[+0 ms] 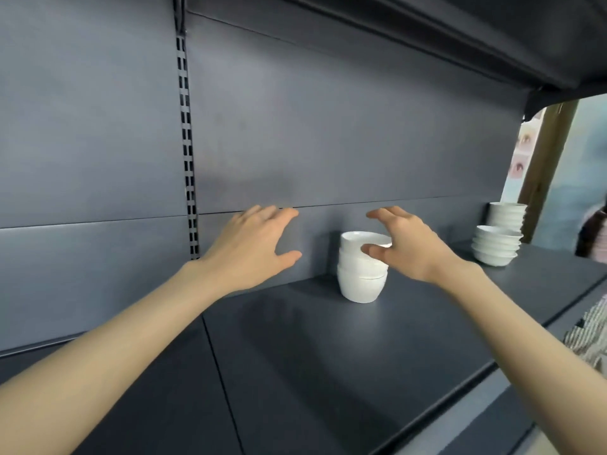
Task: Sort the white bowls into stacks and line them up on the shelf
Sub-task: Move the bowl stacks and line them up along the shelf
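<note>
A stack of three deep white bowls [361,270] stands on the dark grey shelf [295,349] close to the back panel. My left hand [253,251] hovers to the left of the stack, fingers straight and spread, holding nothing. My right hand [407,247] hovers just right of the stack's top rim, fingers spread and slightly bent, its thumb in front of the top bowl; no grip shows. Farther right stand a stack of shallow white bowls [496,246] and, behind it, a taller white bowl stack [507,215].
The upper shelf [427,37] overhangs the space. A slotted upright [187,142] runs down the back panel at left. Striped fabric [588,336] shows at the right edge, beyond the shelf's front edge.
</note>
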Tool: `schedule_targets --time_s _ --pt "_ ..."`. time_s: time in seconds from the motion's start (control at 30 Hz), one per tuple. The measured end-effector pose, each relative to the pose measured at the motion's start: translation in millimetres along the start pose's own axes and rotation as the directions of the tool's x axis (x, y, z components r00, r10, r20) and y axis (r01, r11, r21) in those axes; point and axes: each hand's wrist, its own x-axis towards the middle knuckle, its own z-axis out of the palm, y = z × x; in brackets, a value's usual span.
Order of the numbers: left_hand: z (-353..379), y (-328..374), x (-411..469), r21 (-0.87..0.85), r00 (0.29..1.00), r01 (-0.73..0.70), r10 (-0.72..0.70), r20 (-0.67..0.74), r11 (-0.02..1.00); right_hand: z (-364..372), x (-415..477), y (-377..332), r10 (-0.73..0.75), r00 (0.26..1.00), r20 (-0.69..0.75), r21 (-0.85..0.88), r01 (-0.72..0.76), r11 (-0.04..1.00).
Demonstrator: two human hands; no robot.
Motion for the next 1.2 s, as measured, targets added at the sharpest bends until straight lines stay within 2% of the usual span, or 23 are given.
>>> schedule_targets --time_s 0.13,0.33,0.53,0.67,0.97,1.2 --pt "30 20 32 0.009 1.000 0.023 -0.023 0.006 1.000 9 30 45 -0.042 0.999 -0.004 0.027 0.042 0.999" --pt "75 57 62 -0.027 0.974 0.216 -0.214 0.077 0.976 25 72 117 -0.178 0.982 0.056 0.108 0.171 0.979" --pt "95 98 88 -0.017 0.953 0.300 -0.299 0.049 0.954 26 106 166 -0.285 0.957 0.050 0.210 0.269 0.940" --pt "96 121 116 -0.001 0.961 0.277 -0.276 0.023 0.961 24 111 197 -0.286 0.958 0.035 0.203 0.273 0.940" --pt "132 184 184 -0.021 0.994 0.112 -0.111 0.020 0.994 4 108 305 -0.084 0.996 0.013 0.120 0.082 0.989" --pt "172 244 250 -0.033 0.999 0.041 -0.041 -0.002 0.999 -13 122 398 -0.062 0.997 -0.053 0.101 0.067 0.993"
